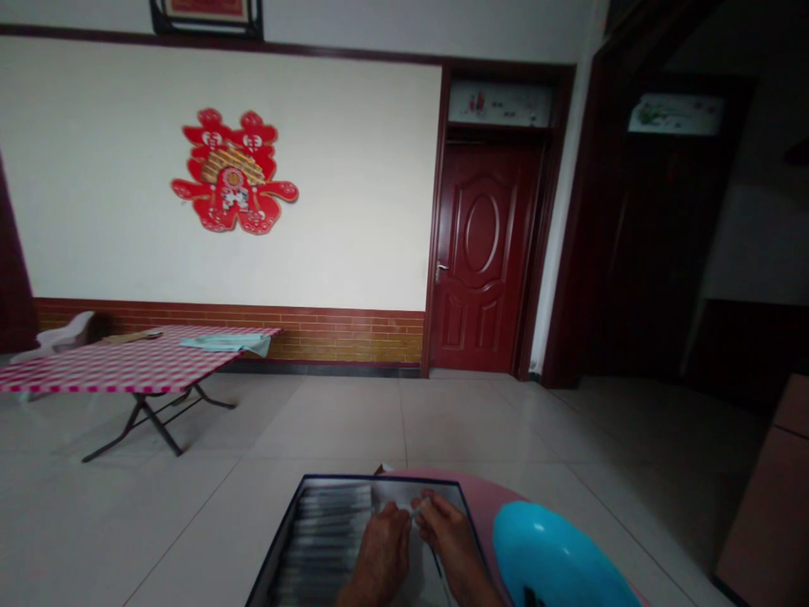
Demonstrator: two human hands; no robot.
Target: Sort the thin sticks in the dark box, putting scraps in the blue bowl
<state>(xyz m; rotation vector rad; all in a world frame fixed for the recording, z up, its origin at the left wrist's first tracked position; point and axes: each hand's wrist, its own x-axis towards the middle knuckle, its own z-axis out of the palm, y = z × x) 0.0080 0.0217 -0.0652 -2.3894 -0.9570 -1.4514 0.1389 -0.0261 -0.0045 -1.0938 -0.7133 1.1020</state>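
Low in the head view, my left hand (383, 552) and my right hand (448, 539) meet over an open, dark-rimmed box (281, 533). Their fingertips pinch a small pale piece (418, 507) near the box's far edge, and its exact kind is too small to tell. Rows of thin grey items (329, 539) fill the box's left side, partly hidden by my left hand. A thin dark strip (436, 562) lies beside my right hand.
A blue plastic basin (553, 561) sits right of the box on a round pink surface (484, 493). Beyond lie a tiled floor, a folding table (126, 364) with a red-checked cloth, a red door (484, 257), and a pinkish cabinet (768, 506) at right.
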